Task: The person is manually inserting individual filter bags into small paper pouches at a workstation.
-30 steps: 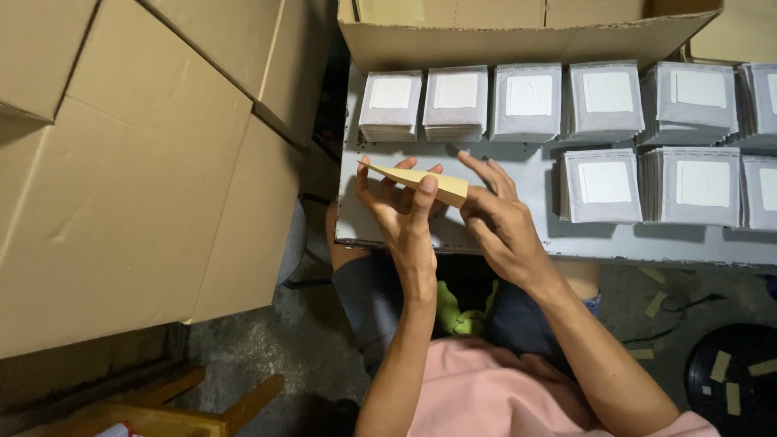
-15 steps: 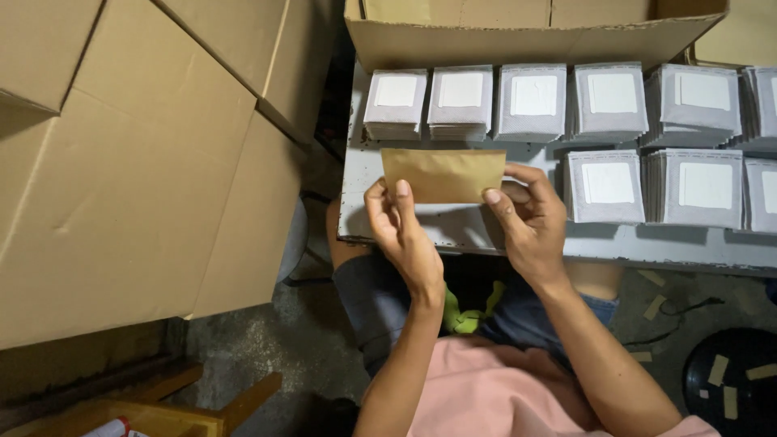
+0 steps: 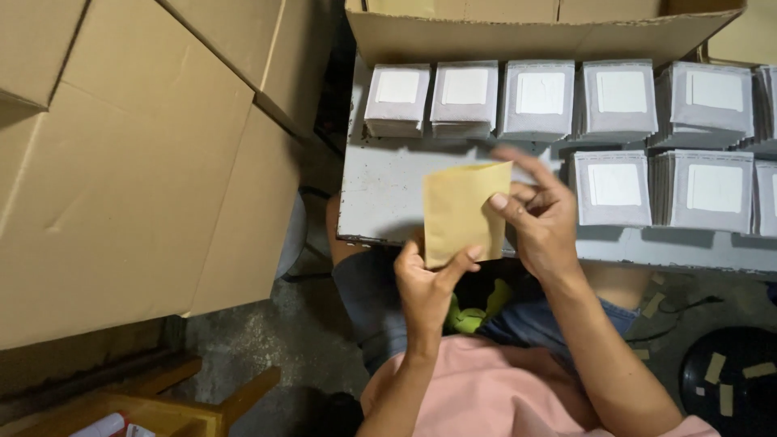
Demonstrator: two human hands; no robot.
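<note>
I see a flat brown paper envelope (image 3: 463,210) held upright, plain face (no markings I can make out) toward me. Its lower edge sits pinched in the left hand (image 3: 426,285), while its right edge lies under the right hand (image 3: 541,220) fingertips.

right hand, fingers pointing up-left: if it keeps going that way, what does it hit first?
The right hand already touches the tan envelope. Past that, its fingers would likely meet the grey-white packet stack at the table's far side, probably crossing bare grey table first. Its height above the table is unclear.
</note>
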